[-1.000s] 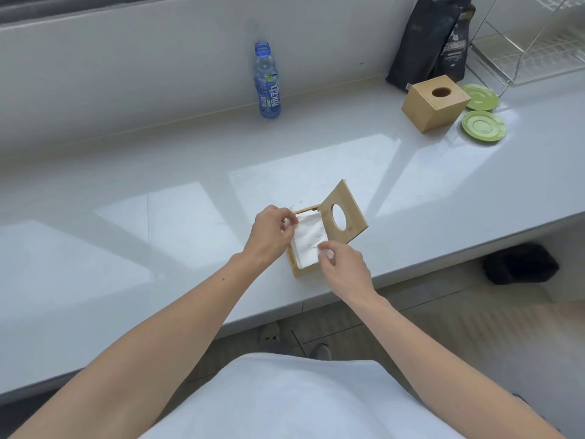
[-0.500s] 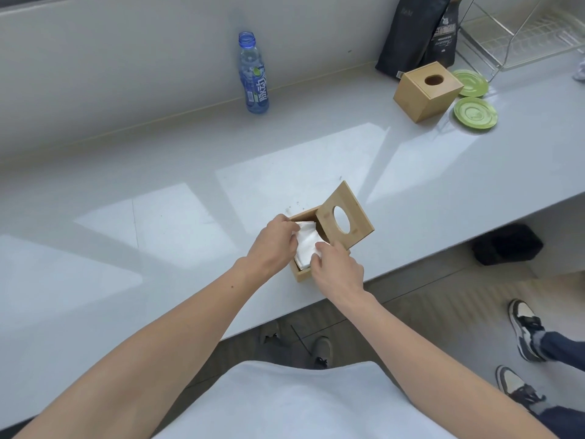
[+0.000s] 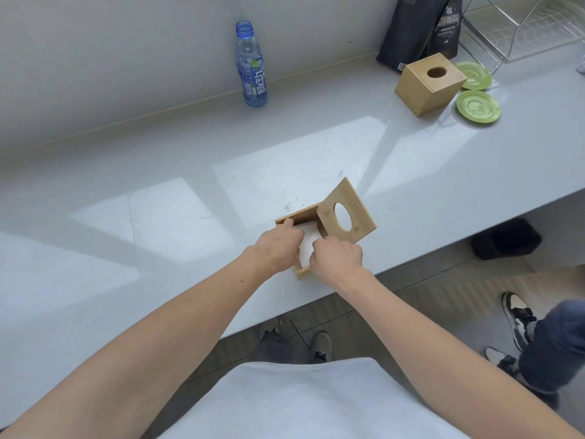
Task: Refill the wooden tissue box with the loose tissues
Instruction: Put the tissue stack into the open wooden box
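An open wooden tissue box (image 3: 302, 273) stands near the counter's front edge. Its lid (image 3: 346, 215), with a round hole, leans tilted against the box's right side. A white stack of tissues (image 3: 307, 245) sits inside the box, partly hidden by my hands. My left hand (image 3: 277, 250) presses on the stack from the left, fingers reaching into the box. From the right, my right hand (image 3: 338, 259) pushes down on the same stack at the box's near corner.
A second closed wooden tissue box (image 3: 430, 83) stands at the back right beside two green saucers (image 3: 478, 106), black bags (image 3: 418, 30) and a wire rack (image 3: 525, 30). A blue water bottle (image 3: 251, 68) stands by the wall. Another person's shoes (image 3: 517, 315) are on the floor at right.
Both hands have pushed the tissue stack down from above the rim into the box. The camera has moved closer and another person's feet have come into view.
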